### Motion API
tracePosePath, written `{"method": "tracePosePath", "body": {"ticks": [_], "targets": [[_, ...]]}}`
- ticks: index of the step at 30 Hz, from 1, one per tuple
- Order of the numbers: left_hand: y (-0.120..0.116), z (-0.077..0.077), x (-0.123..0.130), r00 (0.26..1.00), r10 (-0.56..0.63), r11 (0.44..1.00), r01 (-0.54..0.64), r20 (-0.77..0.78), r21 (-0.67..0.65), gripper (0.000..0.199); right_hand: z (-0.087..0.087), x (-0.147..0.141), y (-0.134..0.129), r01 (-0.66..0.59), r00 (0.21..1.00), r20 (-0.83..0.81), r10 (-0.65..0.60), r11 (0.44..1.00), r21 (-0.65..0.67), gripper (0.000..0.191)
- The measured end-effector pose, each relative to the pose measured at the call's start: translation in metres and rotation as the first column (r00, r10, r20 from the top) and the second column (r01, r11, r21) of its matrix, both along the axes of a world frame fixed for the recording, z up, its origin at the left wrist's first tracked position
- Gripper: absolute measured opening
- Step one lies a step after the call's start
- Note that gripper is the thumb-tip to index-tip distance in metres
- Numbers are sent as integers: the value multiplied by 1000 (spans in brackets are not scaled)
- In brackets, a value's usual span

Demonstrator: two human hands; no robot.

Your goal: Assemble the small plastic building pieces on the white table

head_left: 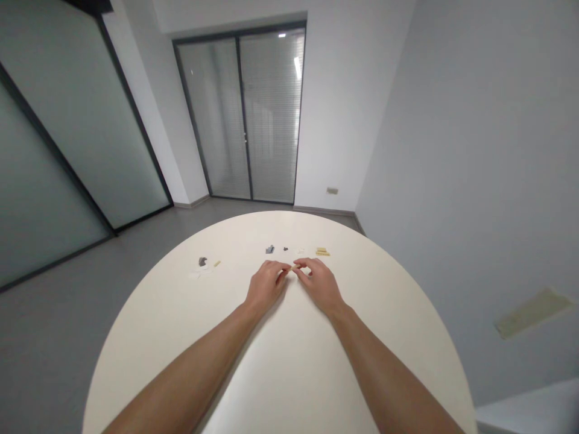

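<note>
Near the middle of the white round table (280,361), my left hand (266,282) and my right hand (320,282) meet at the fingertips. Both pinch a small tan piece (293,267), mostly hidden by the fingers. Just beyond my hands lie a grey piece (270,249), a tiny dark piece (285,249) and faint white pieces (301,251). Yellow strips (322,251) rest beyond my right hand.
Towards the table's left side are a dark grey piece (202,261), a small yellow piece (217,263) and some white pieces (202,272). Glass doors (244,120) stand behind the table, with a grey wall (474,150) on the right.
</note>
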State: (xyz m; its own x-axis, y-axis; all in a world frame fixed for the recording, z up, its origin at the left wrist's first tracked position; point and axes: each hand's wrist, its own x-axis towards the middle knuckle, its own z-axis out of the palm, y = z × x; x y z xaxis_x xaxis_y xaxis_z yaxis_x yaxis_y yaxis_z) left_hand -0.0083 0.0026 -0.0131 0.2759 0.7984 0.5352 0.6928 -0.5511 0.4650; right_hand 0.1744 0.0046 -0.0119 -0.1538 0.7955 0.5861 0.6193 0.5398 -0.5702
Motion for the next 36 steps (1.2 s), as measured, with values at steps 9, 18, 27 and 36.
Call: {"method": "tracePosePath", "body": {"ticks": [9,18,27,36], "targets": [[-5,5,1,999,17,1000,-18,35,14,17,1,0,-1,76,996,34,-77,997,9,17],[-6,5,2,999,19,999,-20,50,30,12,3,-1,-3,110,993,52,-109,994,-15,14],[-3,1,1,999,-4,999,2,46,48,12,5,-2,-4,105,993,55,-103,994,-36,13],[-4,4,1,999,0,999,-1,39,34,11,7,-3,-7,107,992,66,-104,993,-41,12]]}}
